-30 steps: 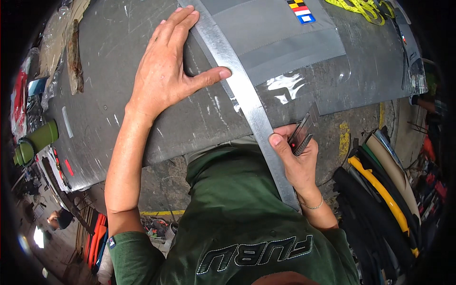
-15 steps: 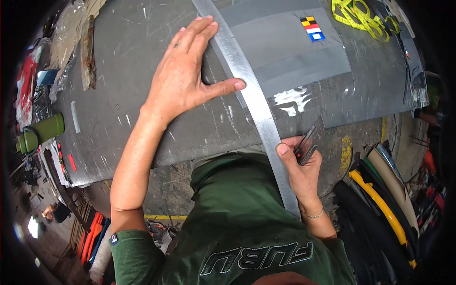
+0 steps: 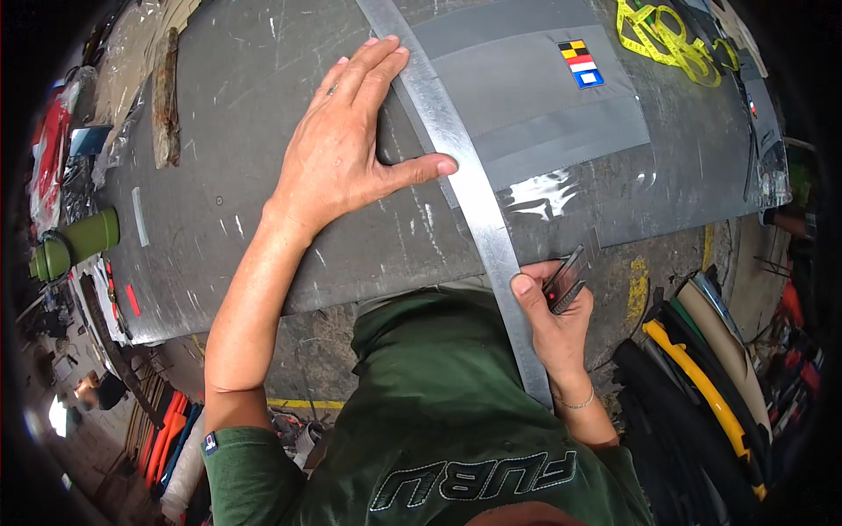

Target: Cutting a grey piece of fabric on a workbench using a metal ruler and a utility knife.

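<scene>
A long metal ruler [image 3: 469, 180] runs slantwise across the dark workbench, from the far edge to beyond the near edge against my shirt. My left hand [image 3: 333, 145] lies spread over it, fingertips and thumb pressing on the metal. At the ruler's near end, my right hand [image 3: 561, 329] pinches its edge between thumb and fingers. A dark box cutter [image 3: 564, 282] also sits in that hand, partly hidden by the fingers. Grey sheet material [image 3: 526, 105] with a small colourful flag patch [image 3: 581, 64] lies along the ruler's right side. Clear plastic film [image 3: 544, 195] borders its near side.
A yellow measuring tape [image 3: 667, 39] lies tangled at the far right. On the left are a piece of wood [image 3: 166, 96] and a green bottle [image 3: 88, 241]. Rolls of material, one yellow [image 3: 702, 377], stand below the bench at right. The workbench [image 3: 210, 219] is scratched.
The bench and the things on it sit slightly lower and to the right in view. Both hands keep their hold on the ruler; the cutter is tilted a little differently.
</scene>
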Demonstrator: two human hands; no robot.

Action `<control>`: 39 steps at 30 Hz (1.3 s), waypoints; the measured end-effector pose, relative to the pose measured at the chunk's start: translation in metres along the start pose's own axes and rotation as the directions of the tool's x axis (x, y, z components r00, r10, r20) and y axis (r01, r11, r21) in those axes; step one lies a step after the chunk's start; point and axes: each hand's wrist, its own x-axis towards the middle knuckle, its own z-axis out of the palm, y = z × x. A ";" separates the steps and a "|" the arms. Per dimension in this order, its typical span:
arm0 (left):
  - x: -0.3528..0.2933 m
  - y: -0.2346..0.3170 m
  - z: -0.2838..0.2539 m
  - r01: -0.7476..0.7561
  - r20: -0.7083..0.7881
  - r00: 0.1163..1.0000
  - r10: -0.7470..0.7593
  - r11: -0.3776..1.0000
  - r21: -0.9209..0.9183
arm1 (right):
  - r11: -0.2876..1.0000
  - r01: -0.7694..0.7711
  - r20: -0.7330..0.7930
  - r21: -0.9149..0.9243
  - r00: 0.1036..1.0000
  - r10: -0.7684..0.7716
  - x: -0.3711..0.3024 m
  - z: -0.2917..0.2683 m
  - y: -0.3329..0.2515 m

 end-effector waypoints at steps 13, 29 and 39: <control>-0.001 -0.001 0.001 0.001 0.000 1.000 -0.001 1.000 0.005 | 1.000 0.001 -0.001 -0.014 1.000 -0.001 0.000 0.000 0.001; 0.016 0.018 -0.027 0.162 0.155 0.978 -0.141 0.977 -0.138 | 0.999 0.024 -0.006 -0.048 1.000 -0.025 0.002 -0.001 0.002; 0.002 -0.005 0.001 0.020 0.007 1.000 -0.021 0.994 0.112 | 0.999 0.034 0.005 -0.029 0.999 -0.034 0.003 0.000 0.003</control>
